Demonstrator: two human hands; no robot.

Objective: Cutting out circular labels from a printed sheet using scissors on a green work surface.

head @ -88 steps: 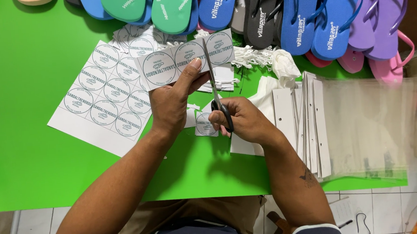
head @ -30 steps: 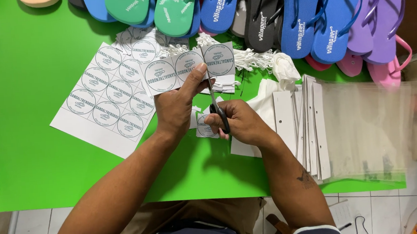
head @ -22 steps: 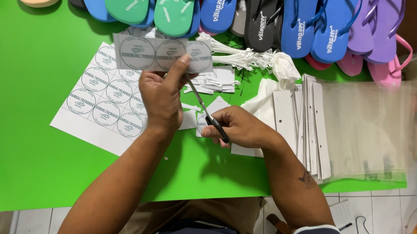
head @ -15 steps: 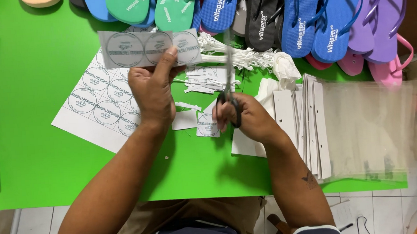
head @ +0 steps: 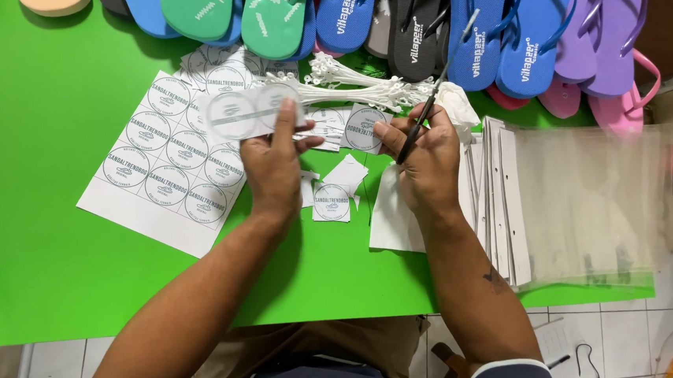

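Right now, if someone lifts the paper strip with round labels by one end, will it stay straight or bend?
The paper strip, pinched in the left hand, looks thin, so it probably droops at the free end. It seems very light and may slide or blow away. The scissors in the right hand cut such paper, so it likely tears easily.

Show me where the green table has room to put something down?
Bare table lies near the front edge, below the label sheet, and at top left beside the flip-flops. It is crowded between the left hand and right hand, where cut labels lie.
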